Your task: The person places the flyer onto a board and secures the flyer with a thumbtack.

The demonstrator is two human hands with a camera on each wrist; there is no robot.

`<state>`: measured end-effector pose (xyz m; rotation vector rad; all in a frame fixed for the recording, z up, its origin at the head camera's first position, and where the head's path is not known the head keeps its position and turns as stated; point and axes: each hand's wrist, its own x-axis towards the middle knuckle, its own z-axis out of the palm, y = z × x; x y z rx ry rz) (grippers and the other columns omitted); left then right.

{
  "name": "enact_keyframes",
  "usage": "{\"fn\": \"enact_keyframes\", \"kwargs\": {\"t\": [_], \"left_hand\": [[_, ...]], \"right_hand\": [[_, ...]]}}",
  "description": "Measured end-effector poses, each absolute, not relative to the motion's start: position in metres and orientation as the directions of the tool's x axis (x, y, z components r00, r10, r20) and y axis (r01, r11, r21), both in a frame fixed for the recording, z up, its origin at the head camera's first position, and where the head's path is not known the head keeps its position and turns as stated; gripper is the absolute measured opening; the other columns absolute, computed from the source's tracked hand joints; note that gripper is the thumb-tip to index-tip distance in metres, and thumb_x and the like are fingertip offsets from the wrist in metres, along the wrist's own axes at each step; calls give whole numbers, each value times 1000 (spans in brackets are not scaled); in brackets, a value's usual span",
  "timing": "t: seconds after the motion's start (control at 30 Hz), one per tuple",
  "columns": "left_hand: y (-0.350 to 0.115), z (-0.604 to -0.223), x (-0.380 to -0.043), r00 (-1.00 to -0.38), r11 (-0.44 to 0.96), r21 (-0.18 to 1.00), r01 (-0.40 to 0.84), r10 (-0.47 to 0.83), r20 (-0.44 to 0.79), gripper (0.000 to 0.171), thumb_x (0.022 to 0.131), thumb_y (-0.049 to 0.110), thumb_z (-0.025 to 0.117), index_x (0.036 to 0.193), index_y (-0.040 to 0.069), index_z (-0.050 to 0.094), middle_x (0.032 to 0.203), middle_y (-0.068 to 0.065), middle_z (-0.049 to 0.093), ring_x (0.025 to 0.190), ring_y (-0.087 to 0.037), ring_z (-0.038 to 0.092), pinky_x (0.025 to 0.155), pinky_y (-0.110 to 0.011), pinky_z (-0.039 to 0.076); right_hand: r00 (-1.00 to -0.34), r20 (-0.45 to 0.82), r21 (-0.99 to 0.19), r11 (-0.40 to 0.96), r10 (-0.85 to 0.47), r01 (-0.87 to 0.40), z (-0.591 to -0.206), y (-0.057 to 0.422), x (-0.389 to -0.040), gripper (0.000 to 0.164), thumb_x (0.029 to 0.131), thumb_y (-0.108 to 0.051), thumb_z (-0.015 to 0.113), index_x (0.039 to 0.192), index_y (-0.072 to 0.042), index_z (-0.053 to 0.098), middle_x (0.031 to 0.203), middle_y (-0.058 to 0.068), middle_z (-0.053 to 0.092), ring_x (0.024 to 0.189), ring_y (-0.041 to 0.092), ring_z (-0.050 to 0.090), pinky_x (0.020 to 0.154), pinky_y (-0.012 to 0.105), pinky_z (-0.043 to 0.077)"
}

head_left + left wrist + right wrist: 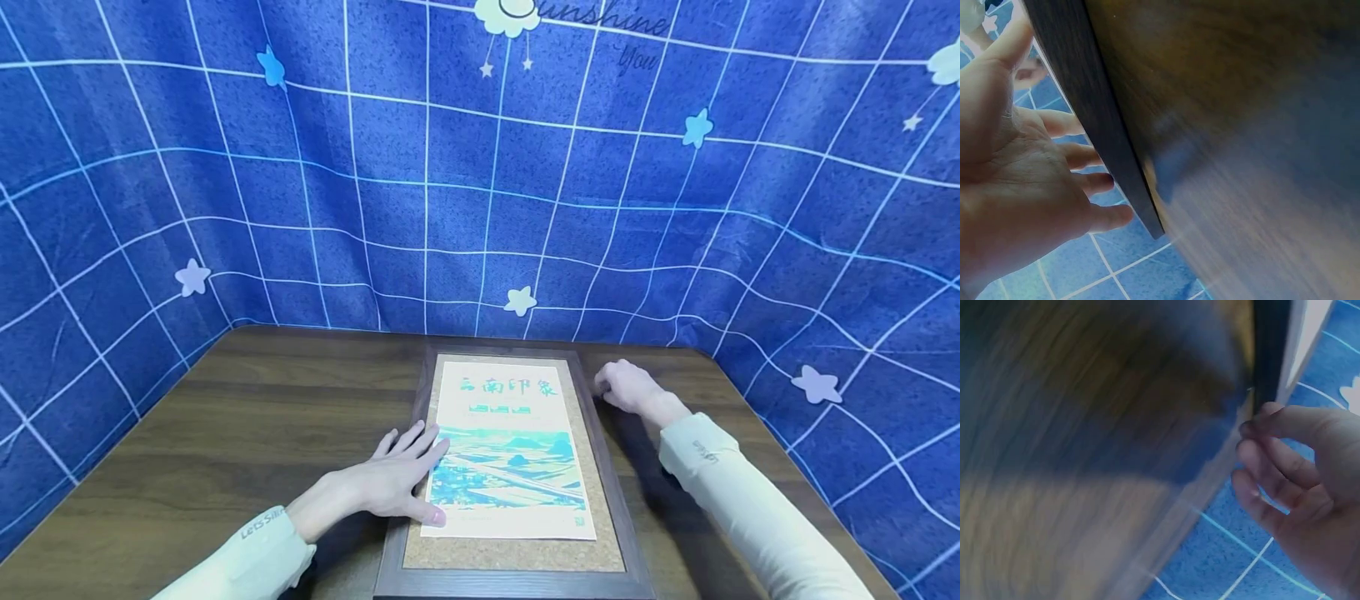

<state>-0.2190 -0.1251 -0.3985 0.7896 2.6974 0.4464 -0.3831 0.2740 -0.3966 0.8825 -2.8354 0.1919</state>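
A dark wooden frame with a cork surface [609, 550] lies on the table, bearing a paper print [517, 522] of a teal landscape under a line of Chinese characters. My left hand [393, 482] rests spread over the frame's left side, its thumb and fingertips over the print's left margin. In the left wrist view its fingers reach past the frame's dark side [1110, 125]. Beside the frame's upper right edge is my right hand [633, 387], fingers curled. Thumb and forefinger come together close to that edge in the right wrist view; I cannot tell whether something small is between them.
The dark wood-grain table [262, 417] extends to both sides of the frame. Along its back edge hangs a blue curtain [465, 217] with a white grid and stars, which also runs down both sides. Pale sleeves [742, 492] cover both forearms.
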Motion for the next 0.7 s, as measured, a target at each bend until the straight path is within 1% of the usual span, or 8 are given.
{"fn": "enact_keyframes", "kwargs": {"t": [0.13,0.23,0.3,0.4,0.47,0.57,0.63,0.7], "left_hand": [[-126,-399,-219,-807,802,367,471,560,-189,102,80,66,62,154,11,21,163,-17,8,151,-38,1,116,-66,2],[-126,-400,-219,-807,802,367,471,559,-188,102,79,66,62,154,11,21,163,-17,8,151,-38,1,116,-66,2],[-126,-400,-219,-808,802,367,471,559,-187,102,79,66,62,154,11,21,163,-17,8,151,-38,1,116,-66,2],[-127,-400,-219,-809,803,364,472,559,-184,102,79,66,62,154,10,21,163,-18,8,151,-38,1,116,-66,3],[-127,-400,-219,-809,803,363,473,559,-181,102,79,66,62,154,10,21,163,-17,8,151,-38,2,116,-66,3],[-127,-400,-219,-809,802,362,475,560,-177,102,79,66,62,154,10,22,163,-17,8,151,-38,2,116,-66,3],[-127,-400,-219,-809,801,364,476,561,-175,102,79,66,62,154,10,22,163,-17,9,151,-38,2,116,-66,3],[-126,-400,-219,-810,800,361,479,562,-171,102,80,66,62,154,10,22,163,-17,9,151,-37,2,116,-66,3]], "right_hand": [[-851,228,-282,804,-473,-523,-394,268,-384,11,75,3,67,76,-8,71,63,0,60,58,8,48,57,24,41],[-859,273,-344,790,-433,-507,-393,261,-385,6,76,0,72,76,-6,70,61,0,56,57,7,46,57,22,38],[-845,321,-334,783,-429,-524,-392,256,-386,7,75,0,73,75,-6,69,60,-1,57,56,7,46,56,22,39],[-800,398,-286,768,-450,-574,-389,246,-388,7,74,2,71,74,-4,70,60,-1,59,57,7,48,57,23,41],[-773,427,-254,758,-470,-601,-387,237,-389,7,74,3,69,73,-3,70,60,-1,60,57,7,49,57,22,42],[-742,443,-230,736,-503,-637,-384,223,-389,8,75,5,66,73,-2,69,60,-1,59,57,8,47,56,23,41],[-734,436,-218,730,-521,-648,-382,214,-390,10,76,6,63,72,-2,68,61,0,58,57,9,46,56,24,40],[-730,425,-212,726,-535,-654,-382,205,-391,12,77,7,61,76,-1,69,65,3,63,59,11,51,57,26,44]]}}
